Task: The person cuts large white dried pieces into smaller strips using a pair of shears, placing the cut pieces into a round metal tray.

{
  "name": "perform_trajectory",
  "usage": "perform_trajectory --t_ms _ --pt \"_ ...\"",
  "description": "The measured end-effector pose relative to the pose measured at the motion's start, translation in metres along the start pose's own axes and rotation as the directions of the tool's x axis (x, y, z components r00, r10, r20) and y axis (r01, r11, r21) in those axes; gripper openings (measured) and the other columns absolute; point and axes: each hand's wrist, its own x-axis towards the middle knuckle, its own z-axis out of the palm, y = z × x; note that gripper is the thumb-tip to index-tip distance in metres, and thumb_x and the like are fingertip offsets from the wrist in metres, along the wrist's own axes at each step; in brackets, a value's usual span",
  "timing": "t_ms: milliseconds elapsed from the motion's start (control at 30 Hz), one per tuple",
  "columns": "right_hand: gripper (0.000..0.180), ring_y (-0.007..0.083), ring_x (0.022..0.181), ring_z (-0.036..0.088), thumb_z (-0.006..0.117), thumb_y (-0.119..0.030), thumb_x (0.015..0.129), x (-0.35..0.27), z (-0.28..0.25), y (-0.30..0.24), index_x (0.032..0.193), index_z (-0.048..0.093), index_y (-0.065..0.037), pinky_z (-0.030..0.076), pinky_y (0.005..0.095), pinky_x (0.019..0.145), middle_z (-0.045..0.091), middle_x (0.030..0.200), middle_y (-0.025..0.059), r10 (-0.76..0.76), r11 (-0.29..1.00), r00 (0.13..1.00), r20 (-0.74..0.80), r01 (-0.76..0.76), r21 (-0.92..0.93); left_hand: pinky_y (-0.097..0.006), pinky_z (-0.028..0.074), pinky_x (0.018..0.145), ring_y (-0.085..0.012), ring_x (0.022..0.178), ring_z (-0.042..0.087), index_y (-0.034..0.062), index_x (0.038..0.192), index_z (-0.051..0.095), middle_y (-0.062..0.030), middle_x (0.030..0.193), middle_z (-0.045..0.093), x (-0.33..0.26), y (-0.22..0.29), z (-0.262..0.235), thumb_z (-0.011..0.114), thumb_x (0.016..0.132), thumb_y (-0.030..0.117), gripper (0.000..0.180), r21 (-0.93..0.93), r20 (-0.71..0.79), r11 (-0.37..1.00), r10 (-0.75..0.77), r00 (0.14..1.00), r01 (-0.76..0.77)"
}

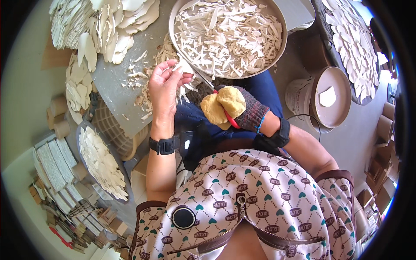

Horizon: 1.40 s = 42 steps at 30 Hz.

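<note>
My bare left hand (163, 86) pinches a thin, flat, off-white piece (184, 66) between thumb and fingers, at the lower left rim of a round basin (284, 37). My right hand (256, 108) wears a dark knitted glove and is closed around red-handled scissors (203, 79). Lumps of yellow foam (223, 105) cover much of the handles. The metal blades point up and left and meet the off-white piece; whether they are parted is too small to tell. Pale, narrow trimmings (234, 37) fill the basin above my lap.
A grey board (115, 84) at left bears loose scraps and stacked flat pale pieces (123, 30). More flat pieces lie on a round tray (126, 190) below it and a dark-edged tray (318, 34) at far right. A bucket (299, 97) stands right of my knee, one white piece on top.
</note>
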Motion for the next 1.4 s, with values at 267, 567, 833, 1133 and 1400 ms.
perform_trajectory --t_ms 267,567,833,1133,1400 --pt "0.023 0.0325 0.078 0.058 0.063 -0.012 0.072 0.007 -0.008 0.002 0.092 0.054 -0.005 0.048 0.0373 0.068 0.06 0.086 0.0133 -0.282 0.944 0.953 -0.111 0.255 -0.208 -0.025 0.053 0.063 -0.0153 0.069 0.063 -0.0032 0.105 0.055 -0.0105 0.084 0.063 0.0 -0.002 0.019 0.058 0.082 0.002 0.023 -0.046 0.072 0.997 0.072 0.995 -0.069" --pt "0.02 0.024 0.089 0.061 0.057 -0.007 0.081 -0.004 -0.014 0.002 0.1 0.056 -0.004 0.048 0.0323 0.078 0.061 0.097 0.0109 -0.287 0.886 0.957 -0.045 0.248 -0.391 -0.025 0.054 0.063 -0.0192 0.07 0.064 -0.0071 0.101 0.057 -0.0137 0.085 0.063 0.005 -0.006 0.028 0.057 0.083 0.002 0.021 -0.093 -0.026 0.995 -0.039 0.999 0.036" --pt "0.025 0.0229 0.083 0.06 0.064 -0.021 0.075 0.004 -0.004 -0.001 0.093 0.057 -0.006 0.048 0.0331 0.073 0.062 0.09 0.0115 -0.036 0.999 0.999 0.015 0.036 -0.018 -0.026 0.054 0.065 -0.0216 0.072 0.065 -0.0082 0.104 0.056 -0.0146 0.086 0.063 -0.014 -0.014 -0.01 0.056 0.083 0.003 0.024 -0.069 -0.096 0.993 -0.099 0.99 0.092" --pt "0.028 0.0311 0.081 0.06 0.065 -0.024 0.069 0.02 0.003 -0.022 0.091 0.059 -0.009 0.049 0.0363 0.07 0.061 0.086 0.0132 -0.071 0.951 0.964 0.255 0.142 -0.274 -0.033 0.051 0.072 -0.0235 0.078 0.064 -0.0034 0.1 0.061 -0.0122 0.093 0.065 -0.186 -0.037 -0.338 0.059 0.077 0.006 0.025 0.772 -0.502 0.476 0.051 0.863 0.421" --pt "0.028 0.029 0.084 0.061 0.064 -0.024 0.076 0.032 0.034 0.0 0.097 0.061 -0.006 0.049 0.0331 0.075 0.063 0.088 0.0127 0.008 1.0 0.947 0.32 -0.004 -0.014 -0.03 0.043 0.086 -0.0218 0.096 0.059 0.0015 0.102 0.062 -0.0124 0.102 0.063 -0.054 0.022 -0.253 0.063 0.076 0.009 0.027 0.766 -0.382 0.635 0.323 0.866 0.1"
